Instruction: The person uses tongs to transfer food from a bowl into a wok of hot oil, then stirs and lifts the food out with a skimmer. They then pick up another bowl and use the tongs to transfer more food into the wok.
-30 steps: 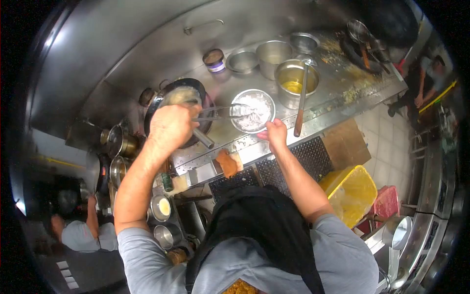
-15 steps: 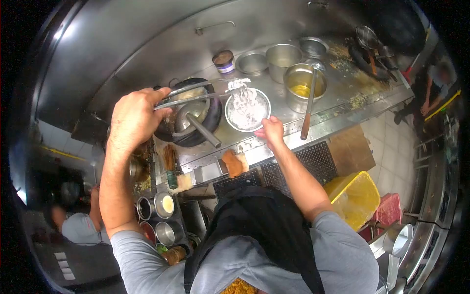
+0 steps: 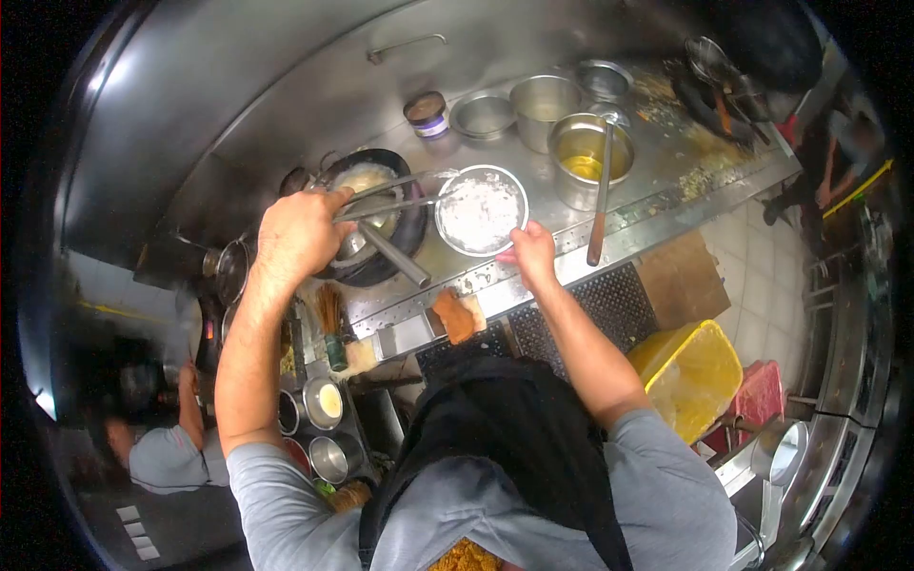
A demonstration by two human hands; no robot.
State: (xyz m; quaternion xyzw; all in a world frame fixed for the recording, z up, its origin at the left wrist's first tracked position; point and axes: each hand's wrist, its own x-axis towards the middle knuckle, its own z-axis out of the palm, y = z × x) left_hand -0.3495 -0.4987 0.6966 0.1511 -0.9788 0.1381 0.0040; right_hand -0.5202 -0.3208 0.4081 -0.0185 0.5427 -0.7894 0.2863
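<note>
My left hand (image 3: 300,233) is closed around metal tongs (image 3: 405,203), whose tips reach the left rim of a round bowl. No food piece shows clearly between the tips. White powdery stuff (image 3: 482,211) covers the inside of the bowl (image 3: 523,200). At the bowl's lower right, my right hand (image 3: 531,255) grips the rim. Beneath the tongs sits a dark wok (image 3: 411,233) with pale, foamy liquid (image 3: 365,178) in it. A ladle (image 3: 395,255) rests in the wok, its thick handle pointing toward me.
A pot of yellow liquid (image 3: 569,186) with a long-handled ladle (image 3: 600,209) stands right of the bowl. Behind are a metal pot (image 3: 538,95), a shallow pan (image 3: 481,114) and a tub (image 3: 427,116). A brush (image 3: 333,333) hangs near the counter edge. Another person (image 3: 171,457) is at left.
The tongs, which held white-coated pieces above the bowl, have dropped to its left rim. My left hand has shifted right and down; my right hand stays on the bowl.
</note>
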